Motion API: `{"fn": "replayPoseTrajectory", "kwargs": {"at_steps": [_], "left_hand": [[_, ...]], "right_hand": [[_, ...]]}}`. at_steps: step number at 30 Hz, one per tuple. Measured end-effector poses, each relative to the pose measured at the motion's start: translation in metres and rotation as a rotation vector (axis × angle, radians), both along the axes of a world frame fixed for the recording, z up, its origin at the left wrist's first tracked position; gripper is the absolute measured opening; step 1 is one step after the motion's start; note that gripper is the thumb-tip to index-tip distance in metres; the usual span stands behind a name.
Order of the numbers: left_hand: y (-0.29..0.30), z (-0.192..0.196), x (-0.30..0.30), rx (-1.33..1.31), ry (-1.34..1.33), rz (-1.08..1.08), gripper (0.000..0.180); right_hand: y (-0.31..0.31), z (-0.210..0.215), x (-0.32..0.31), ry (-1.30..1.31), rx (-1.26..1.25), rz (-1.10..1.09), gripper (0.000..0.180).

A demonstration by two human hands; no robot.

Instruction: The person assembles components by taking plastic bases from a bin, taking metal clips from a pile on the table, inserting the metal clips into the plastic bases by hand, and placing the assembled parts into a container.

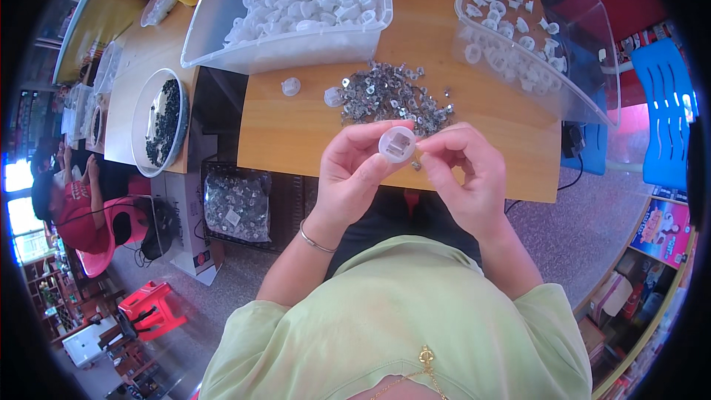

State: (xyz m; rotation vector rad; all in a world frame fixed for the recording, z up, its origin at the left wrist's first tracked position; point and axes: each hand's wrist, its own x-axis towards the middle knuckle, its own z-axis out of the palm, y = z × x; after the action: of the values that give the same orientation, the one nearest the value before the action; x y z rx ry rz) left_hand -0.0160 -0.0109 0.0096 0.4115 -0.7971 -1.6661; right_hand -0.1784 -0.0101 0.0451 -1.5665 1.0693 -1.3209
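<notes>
My left hand [354, 170] pinches a white plastic cap [397, 144]; my right hand [463, 170] closes fingertips at its rim, above the desk's [296, 133] near edge. Metal clips [392, 96] lie heaped just beyond, between two clear bins [281, 48].

Far left: clear plastic bin [285, 48] heaped with white plastic caps. Far right: tilted clear plastic bin [585, 96] with fewer white caps. Left: round white bowl [141, 122] of small black parts on pale side table [137, 52]. Below it, clear bag of metal parts [237, 204]. Right: blue plastic chair [670, 111]. Near left: red plastic stool [152, 307].
</notes>
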Motion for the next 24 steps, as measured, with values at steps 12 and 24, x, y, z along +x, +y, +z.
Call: {"fn": "replayPoseTrajectory", "kwargs": {"at_steps": [12,24], "left_hand": [[0.0007,-0.0013,0.0024,0.060,-0.006,-0.021,0.029],[-0.0015,-0.0015,0.0020,0.067,0.010,-0.059,0.027]], "right_hand": [[0.0012,-0.0020,-0.0057,-0.541,0.516,0.168,0.013],[-0.0012,-0.0060,-0.0076,-0.620,0.535,0.215,0.013]]}}
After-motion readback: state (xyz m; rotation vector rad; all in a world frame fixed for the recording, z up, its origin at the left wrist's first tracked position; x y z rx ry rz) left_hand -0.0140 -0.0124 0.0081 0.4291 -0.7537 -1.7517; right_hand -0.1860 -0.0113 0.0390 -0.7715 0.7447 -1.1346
